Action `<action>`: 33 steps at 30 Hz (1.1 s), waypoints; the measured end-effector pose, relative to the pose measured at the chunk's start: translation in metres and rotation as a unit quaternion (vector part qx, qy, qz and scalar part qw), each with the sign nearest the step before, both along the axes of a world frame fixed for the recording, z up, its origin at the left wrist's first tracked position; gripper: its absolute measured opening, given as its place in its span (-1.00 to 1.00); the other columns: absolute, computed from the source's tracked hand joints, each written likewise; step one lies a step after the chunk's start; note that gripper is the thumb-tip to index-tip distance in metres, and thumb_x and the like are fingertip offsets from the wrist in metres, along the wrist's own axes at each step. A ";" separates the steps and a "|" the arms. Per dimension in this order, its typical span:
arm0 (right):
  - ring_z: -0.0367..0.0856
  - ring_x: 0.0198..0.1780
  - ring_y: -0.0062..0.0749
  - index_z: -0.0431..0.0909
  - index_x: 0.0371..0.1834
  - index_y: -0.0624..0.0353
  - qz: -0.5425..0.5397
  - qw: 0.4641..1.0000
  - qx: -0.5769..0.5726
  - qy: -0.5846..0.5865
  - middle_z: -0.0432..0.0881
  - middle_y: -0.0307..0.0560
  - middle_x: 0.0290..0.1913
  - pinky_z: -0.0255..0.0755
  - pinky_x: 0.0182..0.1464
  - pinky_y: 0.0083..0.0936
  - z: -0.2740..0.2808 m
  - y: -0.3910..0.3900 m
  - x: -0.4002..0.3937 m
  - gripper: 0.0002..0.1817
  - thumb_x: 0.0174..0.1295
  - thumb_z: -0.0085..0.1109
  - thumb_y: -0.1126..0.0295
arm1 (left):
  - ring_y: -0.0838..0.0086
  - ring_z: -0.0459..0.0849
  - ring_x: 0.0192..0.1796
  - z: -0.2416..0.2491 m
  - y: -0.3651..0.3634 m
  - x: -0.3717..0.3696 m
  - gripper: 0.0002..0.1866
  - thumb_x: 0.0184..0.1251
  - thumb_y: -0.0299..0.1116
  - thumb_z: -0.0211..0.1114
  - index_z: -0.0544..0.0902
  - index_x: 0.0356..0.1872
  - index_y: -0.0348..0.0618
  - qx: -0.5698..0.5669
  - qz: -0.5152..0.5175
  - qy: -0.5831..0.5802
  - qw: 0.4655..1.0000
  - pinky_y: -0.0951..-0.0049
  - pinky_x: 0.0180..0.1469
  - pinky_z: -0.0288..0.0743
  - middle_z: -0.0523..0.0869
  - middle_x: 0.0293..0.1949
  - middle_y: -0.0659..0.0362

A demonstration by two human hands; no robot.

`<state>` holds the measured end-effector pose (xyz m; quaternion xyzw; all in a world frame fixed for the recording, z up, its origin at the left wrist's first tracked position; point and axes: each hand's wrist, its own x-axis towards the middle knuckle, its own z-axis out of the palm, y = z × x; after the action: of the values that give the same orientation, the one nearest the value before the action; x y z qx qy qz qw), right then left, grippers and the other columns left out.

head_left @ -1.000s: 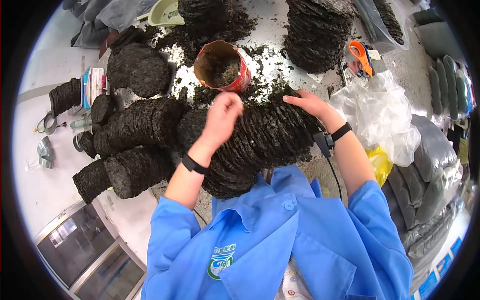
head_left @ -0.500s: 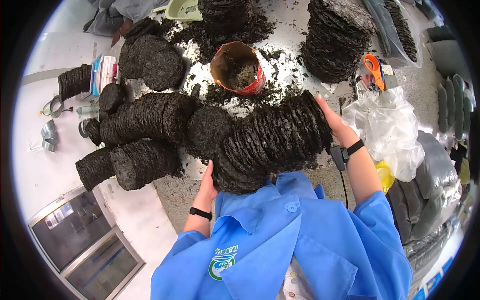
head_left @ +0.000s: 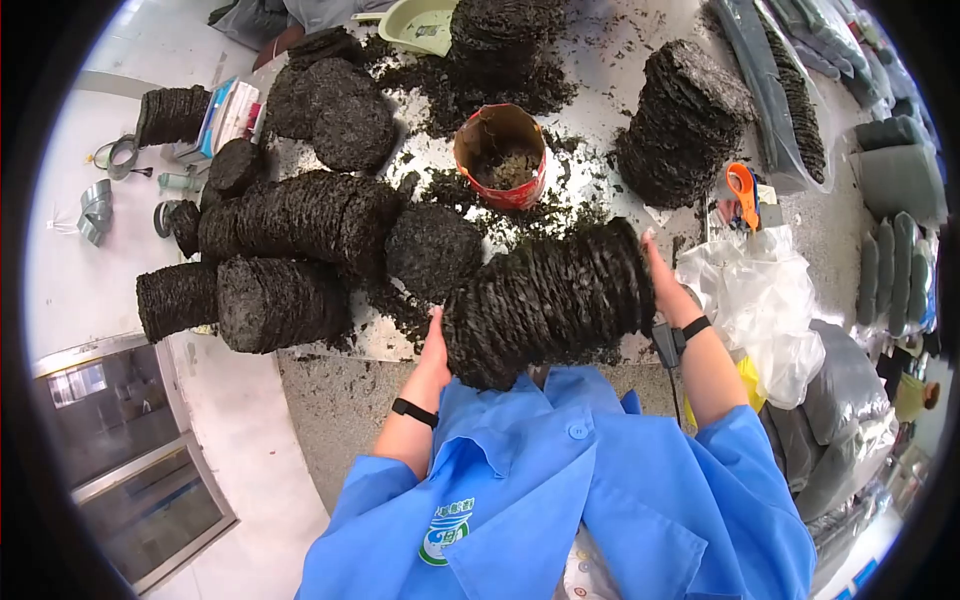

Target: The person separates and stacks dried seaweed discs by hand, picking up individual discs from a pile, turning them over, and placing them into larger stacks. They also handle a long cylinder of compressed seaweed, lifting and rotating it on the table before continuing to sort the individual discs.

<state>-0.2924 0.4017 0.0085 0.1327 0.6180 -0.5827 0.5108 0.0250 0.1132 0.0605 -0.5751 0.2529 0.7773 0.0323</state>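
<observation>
A thick stack of dark, round, flaky discs (head_left: pixel 550 300), which look like dried seaweed, lies on its side near the table's front edge, close to my body. My left hand (head_left: pixel 436 352) presses its palm against the stack's left end. At the other end, my right hand (head_left: pixel 670 285) is flat against the last disc, so the stack is squeezed between both hands. The undersides of the fingers are partly hidden. A single round disc face (head_left: pixel 433 250) shows just beyond my left hand, beside a long row of similar discs (head_left: pixel 300 225).
A red tin (head_left: pixel 502 160) stands amid dark crumbs. Another disc stack (head_left: pixel 680 125) rises at the back right, near orange-handled scissors (head_left: pixel 742 195) and crumpled clear plastic bags (head_left: pixel 755 310). A pale green scoop (head_left: pixel 420 25) lies at the back. Shorter stacks (head_left: pixel 280 305) sit on the left.
The held stack's fanned left end is now pressed in, making the stack straighter and more compact. My left hand has moved up and right against it. The whole view has shifted slightly.
</observation>
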 end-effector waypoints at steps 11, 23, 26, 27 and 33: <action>0.36 0.50 -0.26 0.30 0.54 0.19 -0.091 0.973 -0.137 0.159 0.41 0.00 0.50 0.16 0.56 -0.31 0.029 0.035 0.028 -0.32 0.62 -0.27 -0.11 | 0.23 0.65 0.27 -0.044 -0.045 0.087 -0.40 0.65 0.08 -0.09 0.49 0.40 -0.16 -0.238 -0.030 -0.019 0.971 0.15 0.34 0.53 0.66 0.28 0.09; 0.51 0.38 -0.26 0.28 0.56 0.18 -0.047 0.902 -0.414 -0.109 0.49 -0.06 0.45 0.33 0.48 -0.31 -0.031 0.088 0.054 -0.39 0.60 -0.16 0.05 | 0.27 0.66 0.16 -0.005 -0.015 0.090 -0.60 0.57 -0.31 0.11 0.50 0.29 -0.30 -0.536 -0.382 -0.008 0.753 0.32 0.24 0.52 0.68 0.18 0.02; 0.54 0.33 -0.30 0.33 0.51 0.19 -0.114 0.975 -0.190 0.007 0.55 -0.08 0.38 0.41 0.40 -0.30 0.024 0.059 0.058 -0.45 0.59 -0.13 0.12 | 0.14 0.67 0.15 -0.027 -0.019 0.085 -0.63 0.57 -0.32 0.08 0.55 0.22 -0.34 -0.442 -0.075 -0.006 0.894 0.29 0.22 0.51 0.71 0.10 -0.10; 0.56 0.30 -0.32 0.35 0.49 0.20 -0.089 0.988 -0.127 0.000 0.56 -0.08 0.36 0.43 0.37 -0.31 0.006 0.057 0.061 -0.44 0.59 -0.12 0.08 | 0.13 0.68 0.13 -0.096 -0.033 0.112 -0.65 0.58 -0.28 0.09 0.62 0.12 -0.35 -0.517 -0.143 -0.046 0.843 0.26 0.22 0.50 0.73 0.02 -0.11; 0.53 0.34 -0.26 0.27 0.55 0.20 -0.114 0.989 -0.007 -0.095 0.50 -0.05 0.43 0.38 0.42 -0.27 0.037 0.035 0.108 -0.37 0.63 -0.22 -0.01 | 0.33 0.61 0.22 -0.065 0.020 0.082 -0.56 0.60 -0.13 -0.07 0.56 0.27 -0.15 -0.124 0.064 0.058 0.989 0.32 0.34 0.42 0.67 0.17 0.09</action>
<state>-0.1842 0.4365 0.0457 0.2537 0.5433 -0.6264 0.4982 0.1070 0.1328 -0.0049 -0.5436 0.3114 0.7726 -0.1033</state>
